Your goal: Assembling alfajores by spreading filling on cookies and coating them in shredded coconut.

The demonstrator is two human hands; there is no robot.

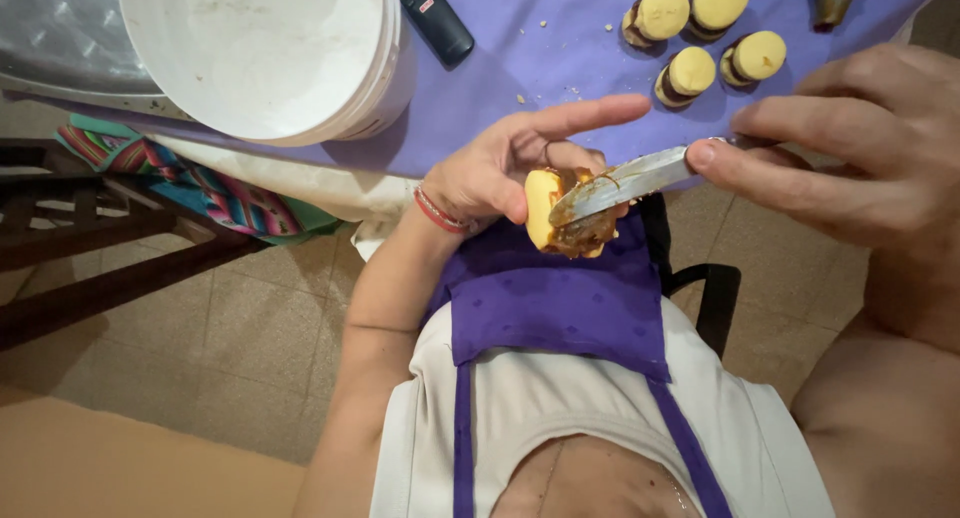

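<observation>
the left hand (495,173) pinches a round biscuit (545,206) with brown filling just off the edge of the purple worktop (540,58), while the right hand (850,143) grips a knife (625,183) whose blade lies sideways across it, tip leftward.

Single head-mounted view, looking steeply down along wearer's chest; close range on both hands; table edge (560,88) at frame top, floor (250,348) below.

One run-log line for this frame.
left hand: holds cookie | right hand: holds knife on brown filling | filled cookies on table
</observation>
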